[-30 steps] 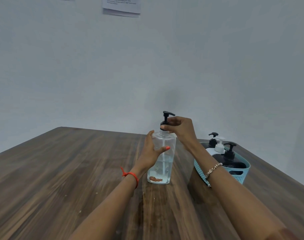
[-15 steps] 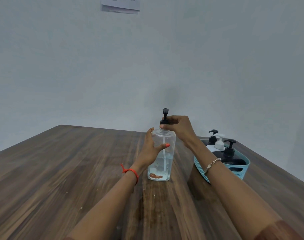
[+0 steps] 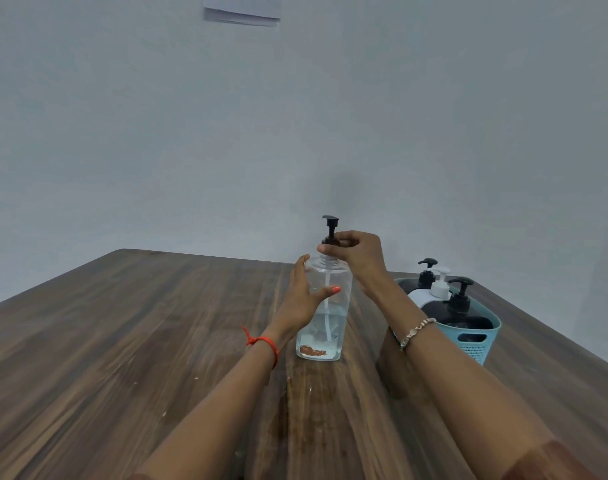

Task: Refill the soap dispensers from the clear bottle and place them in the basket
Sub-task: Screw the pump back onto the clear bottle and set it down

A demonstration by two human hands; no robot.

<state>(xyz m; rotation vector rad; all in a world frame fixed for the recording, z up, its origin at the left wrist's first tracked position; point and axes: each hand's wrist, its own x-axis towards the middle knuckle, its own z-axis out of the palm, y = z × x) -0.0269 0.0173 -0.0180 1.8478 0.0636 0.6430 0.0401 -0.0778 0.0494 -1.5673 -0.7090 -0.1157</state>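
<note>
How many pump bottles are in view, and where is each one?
4. A clear bottle stands on the table; the left hand grips its body, the right hand its pump. Three stand in the basket: front black bottle, white bottle, back black bottle. Others may be hidden.

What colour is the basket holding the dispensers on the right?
The basket is light blue with a mesh-patterned lower wall; the head view shows it.

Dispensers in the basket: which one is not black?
The white dispenser, between the rear black dispenser and the front black dispenser in the blue basket; only its body and pump are white.
</note>
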